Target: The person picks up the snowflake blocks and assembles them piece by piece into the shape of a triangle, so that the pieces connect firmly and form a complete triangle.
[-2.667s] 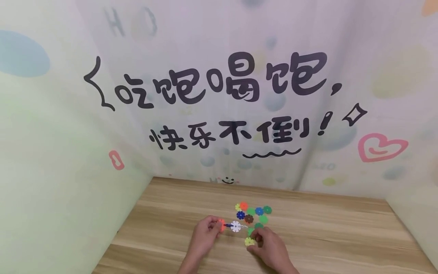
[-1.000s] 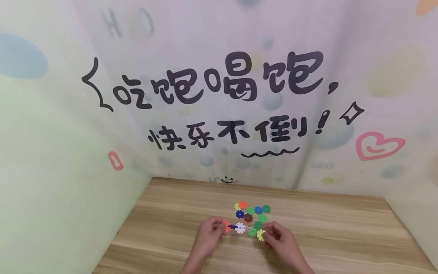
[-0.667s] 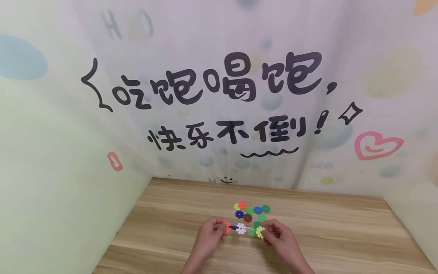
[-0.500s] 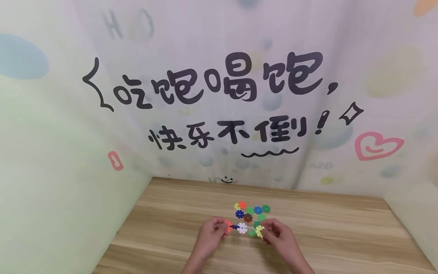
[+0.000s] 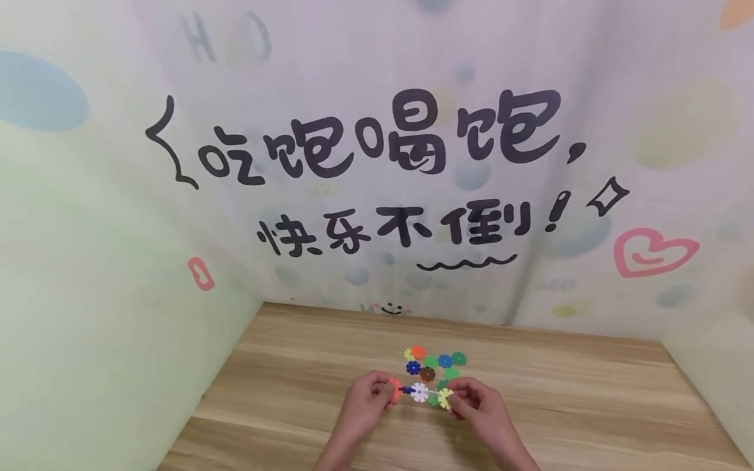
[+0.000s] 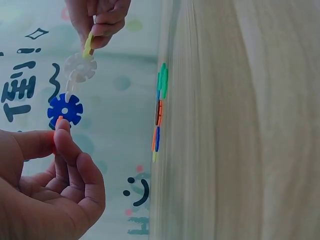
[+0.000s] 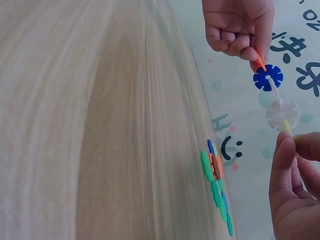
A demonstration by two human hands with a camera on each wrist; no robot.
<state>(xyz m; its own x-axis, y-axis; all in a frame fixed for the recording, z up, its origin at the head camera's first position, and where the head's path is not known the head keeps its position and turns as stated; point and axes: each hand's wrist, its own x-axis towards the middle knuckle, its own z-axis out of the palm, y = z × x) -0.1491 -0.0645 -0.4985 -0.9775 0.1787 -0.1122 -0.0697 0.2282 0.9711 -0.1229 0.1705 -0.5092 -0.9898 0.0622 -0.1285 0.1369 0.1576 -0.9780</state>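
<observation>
Between thumb and fingers my left hand pinches an orange notched disc, the left end of a short chain of snowflake discs. Linked to it is a blue disc, then a white disc and a second white disc. My right hand pinches a yellow snowflake disc at the chain's right end. In both wrist views the yellow disc stands edge-on and meets the rim of the last white disc. How deep its slot sits cannot be seen. The chain is held above the table.
Behind the chain, several loose snowflake discs lie flat on the wooden table, among them a brown disc, a dark blue disc and a green disc. A printed curtain stands along the back edge.
My right hand has picked up the yellow disc from beside the green ones and brought it leftward against the last white disc. My left hand has shifted slightly right with the chain.
</observation>
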